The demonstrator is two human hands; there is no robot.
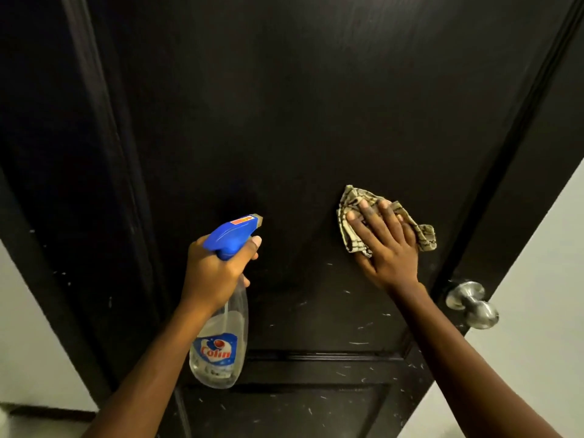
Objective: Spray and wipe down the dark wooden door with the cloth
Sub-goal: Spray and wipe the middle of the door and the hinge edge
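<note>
Cloth (350, 213), a crumpled checked rag, sits flat against the dark wooden door (284, 121) on its upper panel, above and to the left of the metal knob (472, 305). Right hand (387, 245) presses it there, fingers spread and straight, arm reaching up from below. Left hand (218, 270) grips the neck of the spray bottle (221, 327), index finger curled on the trigger, nozzle aimed at the panel just beside the rag. This looks like the spray-then-wipe stage; pale flecks lower down suggest the next passes should work downward.
</note>
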